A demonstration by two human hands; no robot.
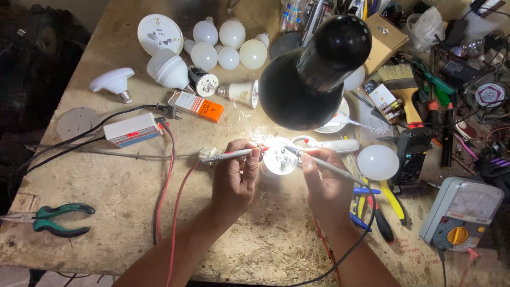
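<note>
The left hand (236, 175) has its fingers (249, 159) pinched tight on a thin grey probe stick with a red wire (228, 155). The right hand (326, 183) has its fingers pinched on another thin grey probe stick with a black wire (324, 165). Both tips point in at the small round white lamp part (280, 161), which sits on the worn wooden surface (106, 180) between the two hands, so each stick can touch it from its own side.

The big black lamp shade (305, 79) hangs just over it to light it up. That light is so bright that the lamp part looks washed out, and I cannot tell just where the tips touch. The shade also hides some things behind it. The white meter box with a yellow knob (461, 212) sits far right.
</note>
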